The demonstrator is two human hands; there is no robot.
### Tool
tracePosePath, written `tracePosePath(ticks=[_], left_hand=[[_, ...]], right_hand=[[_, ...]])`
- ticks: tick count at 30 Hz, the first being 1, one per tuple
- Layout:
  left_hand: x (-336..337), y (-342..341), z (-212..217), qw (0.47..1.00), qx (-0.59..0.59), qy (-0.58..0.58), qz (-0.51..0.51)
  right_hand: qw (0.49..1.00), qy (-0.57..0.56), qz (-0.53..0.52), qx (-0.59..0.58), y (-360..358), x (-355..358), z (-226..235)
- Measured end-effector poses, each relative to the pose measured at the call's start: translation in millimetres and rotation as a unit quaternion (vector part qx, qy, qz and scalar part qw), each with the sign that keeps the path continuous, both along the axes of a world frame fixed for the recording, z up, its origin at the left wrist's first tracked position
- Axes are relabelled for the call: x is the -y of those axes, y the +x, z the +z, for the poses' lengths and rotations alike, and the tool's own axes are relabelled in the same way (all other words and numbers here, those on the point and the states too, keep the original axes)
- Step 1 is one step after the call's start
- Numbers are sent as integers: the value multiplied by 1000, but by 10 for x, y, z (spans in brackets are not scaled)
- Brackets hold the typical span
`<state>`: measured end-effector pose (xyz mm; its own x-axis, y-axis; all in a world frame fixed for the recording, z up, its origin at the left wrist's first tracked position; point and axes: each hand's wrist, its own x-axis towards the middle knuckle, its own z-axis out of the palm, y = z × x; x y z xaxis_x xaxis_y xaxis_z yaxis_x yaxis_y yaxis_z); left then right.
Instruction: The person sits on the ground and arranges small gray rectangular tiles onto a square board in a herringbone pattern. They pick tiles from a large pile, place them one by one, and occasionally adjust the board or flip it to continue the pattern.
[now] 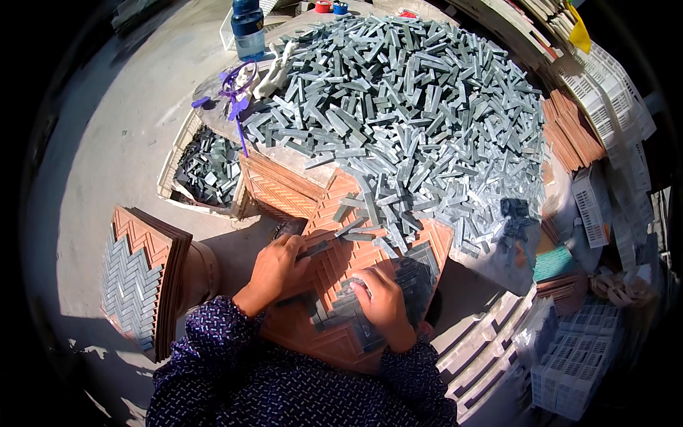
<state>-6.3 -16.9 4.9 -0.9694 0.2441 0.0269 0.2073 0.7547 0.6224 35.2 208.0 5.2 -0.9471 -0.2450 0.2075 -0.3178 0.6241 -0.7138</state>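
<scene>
A terracotta-coloured board (pixel 340 265) with herringbone grooves lies in front of me, partly filled with grey stone strips (pixel 414 274). My left hand (pixel 274 269) is closed over the board's left side, its fingertips at a dark grey strip (pixel 314 249). Over the middle of the board, above laid strips, my right hand (pixel 386 302) is curled with thumb and fingers together. What it holds, if anything, is hidden. Beyond the board spreads a large heap of loose grey strips (pixel 420 107), some spilling onto the board's far edge.
To the left, a stack of boards (pixel 131 285) has a grey herringbone filling on top. A crate (pixel 171 167) of dark pieces, a water bottle (pixel 249 35) and a purple ring-shaped item (pixel 238 82) stand far left. White plastic baskets (pixel 576 363) and terracotta boards (pixel 569 132) are at right.
</scene>
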Motion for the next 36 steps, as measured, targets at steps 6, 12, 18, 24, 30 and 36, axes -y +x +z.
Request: tracePosePath(ticks=[6,12,18,24,30,36], left_hand=[[378,493,-96,998,-6,41,-45],[423,587,-69,997,-30,38,-57],[422,606,-91,996,-9,74,-49],[397,618,-71,989,54,139,7],[396,657,-7,988,54,144,31],[428,699,22,980,92,160,76]], right_hand=[[991,93,-11,-100,-576,132,-94],[984,151,72,-56,-810,98,-85],[995,59,77,-36,-643,247,15],[949,-160,91,255,-303,297,-48],[950,-126,128,254,-264,370,-62],[951,-119,121,257,-289,384,-50]])
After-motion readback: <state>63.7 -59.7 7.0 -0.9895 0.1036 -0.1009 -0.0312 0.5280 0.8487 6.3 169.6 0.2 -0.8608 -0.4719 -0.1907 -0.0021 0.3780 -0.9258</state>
